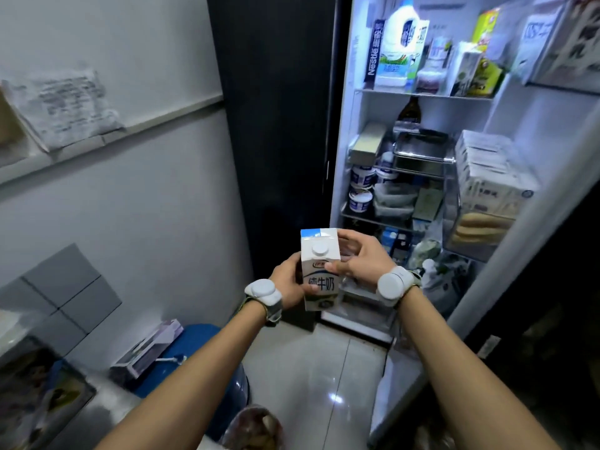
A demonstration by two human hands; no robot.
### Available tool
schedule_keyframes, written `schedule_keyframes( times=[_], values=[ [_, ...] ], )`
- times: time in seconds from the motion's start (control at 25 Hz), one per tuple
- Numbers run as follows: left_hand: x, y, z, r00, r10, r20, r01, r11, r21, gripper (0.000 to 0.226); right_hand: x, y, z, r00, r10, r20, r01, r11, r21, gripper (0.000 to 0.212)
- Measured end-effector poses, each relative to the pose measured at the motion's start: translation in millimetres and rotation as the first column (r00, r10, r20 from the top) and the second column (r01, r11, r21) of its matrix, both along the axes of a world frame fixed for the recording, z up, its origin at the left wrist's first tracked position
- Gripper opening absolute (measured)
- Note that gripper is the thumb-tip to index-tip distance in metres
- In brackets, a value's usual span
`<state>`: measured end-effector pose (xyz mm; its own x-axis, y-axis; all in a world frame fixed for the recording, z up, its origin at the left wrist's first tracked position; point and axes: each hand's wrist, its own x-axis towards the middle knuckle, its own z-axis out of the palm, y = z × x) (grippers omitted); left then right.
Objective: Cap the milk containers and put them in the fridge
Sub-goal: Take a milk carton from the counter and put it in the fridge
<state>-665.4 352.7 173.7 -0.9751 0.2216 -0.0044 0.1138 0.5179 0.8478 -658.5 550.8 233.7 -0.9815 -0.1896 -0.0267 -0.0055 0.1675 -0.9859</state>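
Note:
A white milk carton (319, 271) with blue print and a white round cap (318, 248) on its sloped top is held upright in front of the open fridge (357, 102). My left hand (290, 284) grips its lower left side, thumb across the front. My right hand (360, 254) grips its upper right side, thumb on the front below the cap. Both wrists carry white round devices.
The fridge shelves are crowded: a large white milk jug (397, 43) and cartons on the top shelf, tubs and a metal tray lower down. The fridge door (506, 196) stands open at the right with boxes in its racks. A blue water bottle (201, 352) stands on the floor at the left.

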Motion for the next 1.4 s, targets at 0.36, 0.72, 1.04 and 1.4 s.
schedule_keyframes(
  times=[0.36, 0.72, 1.04, 1.4],
  values=[
    [-107, 38, 46, 0.993, -0.042, -0.108, 0.036, 0.998, -0.051, 0.059, -95, 34, 25, 0.989, -0.111, -0.096, 0.1, 0.989, -0.107, 0.072],
    [-250, 50, 106, 0.951, -0.102, -0.291, 0.095, 0.995, -0.038, 0.053, -209, 28, 82, 0.937, -0.268, -0.225, 0.204, 0.941, -0.269, 0.072],
    [-344, 65, 154, 0.898, -0.14, -0.418, 0.144, 0.989, -0.021, 0.048, -292, 35, 130, 0.882, -0.373, -0.287, 0.289, 0.91, -0.296, 0.067],
    [-416, 102, 199, 0.833, -0.127, -0.538, 0.191, 0.98, 0.063, 0.051, -365, 66, 179, 0.82, -0.443, -0.363, 0.322, 0.881, -0.348, 0.067]
  ],
)
